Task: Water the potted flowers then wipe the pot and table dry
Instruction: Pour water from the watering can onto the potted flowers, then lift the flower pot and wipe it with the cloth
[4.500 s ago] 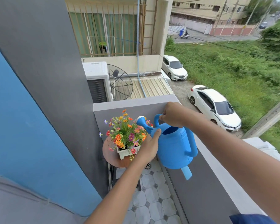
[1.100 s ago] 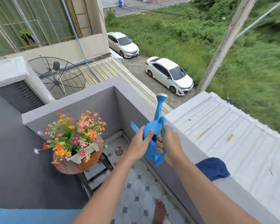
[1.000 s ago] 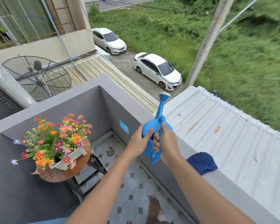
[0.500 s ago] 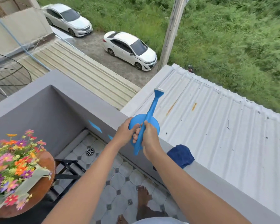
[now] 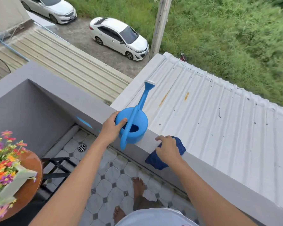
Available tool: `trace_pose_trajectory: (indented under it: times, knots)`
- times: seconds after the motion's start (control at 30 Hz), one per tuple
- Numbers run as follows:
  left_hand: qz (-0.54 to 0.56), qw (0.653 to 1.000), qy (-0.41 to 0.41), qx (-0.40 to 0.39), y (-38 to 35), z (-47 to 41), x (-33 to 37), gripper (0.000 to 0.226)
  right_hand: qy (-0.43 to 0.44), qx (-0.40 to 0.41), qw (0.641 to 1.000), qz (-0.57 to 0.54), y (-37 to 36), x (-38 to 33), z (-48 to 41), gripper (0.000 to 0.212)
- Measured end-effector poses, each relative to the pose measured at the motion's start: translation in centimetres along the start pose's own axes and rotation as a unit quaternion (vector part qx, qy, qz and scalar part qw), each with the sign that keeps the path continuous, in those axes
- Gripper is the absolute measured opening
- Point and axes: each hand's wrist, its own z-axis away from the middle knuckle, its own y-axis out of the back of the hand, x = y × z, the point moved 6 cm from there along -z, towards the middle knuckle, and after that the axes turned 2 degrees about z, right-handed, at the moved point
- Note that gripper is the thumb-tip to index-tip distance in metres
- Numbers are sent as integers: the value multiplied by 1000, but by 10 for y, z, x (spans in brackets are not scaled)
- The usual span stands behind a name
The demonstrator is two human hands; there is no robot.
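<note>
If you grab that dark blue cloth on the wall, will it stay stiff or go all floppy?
Probably floppy: the dark blue cloth lies crumpled on the grey ledge, one end drooping over the inner edge. It looks light, since the right hand rests on it with spread fingers. It should not roll or break.

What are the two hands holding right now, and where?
Left hand holds the watering can by its rim; right hand rests on the blue cloth.
</note>
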Motion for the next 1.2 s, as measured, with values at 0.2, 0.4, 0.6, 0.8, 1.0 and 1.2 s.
trace_pose_trajectory:
  times: [0.2,0.4,0.6,0.8,1.0,1.2]
  knots:
    - [-17,1000,8,17,1,7,1,50,-12,4,989,145,-38,38,17,68]
    - [9,998,25,57,11,44,-3,47,31,82,996,-15,-25,39,31,41]
    - [-3,993,-9,120,33,117,-10,36,84,97,987,-94,-12,-1,74,30]
    - [-51,995,14,-88,30,184,-42,53,231,55,967,-91,-35,-105,133,30]
    - [67,996,47,-44,97,232,-81,41,373,-2,917,-142,-64,-188,180,40]
    - [51,997,36,42,148,274,-118,37,388,-157,905,-76,-119,-240,193,78]
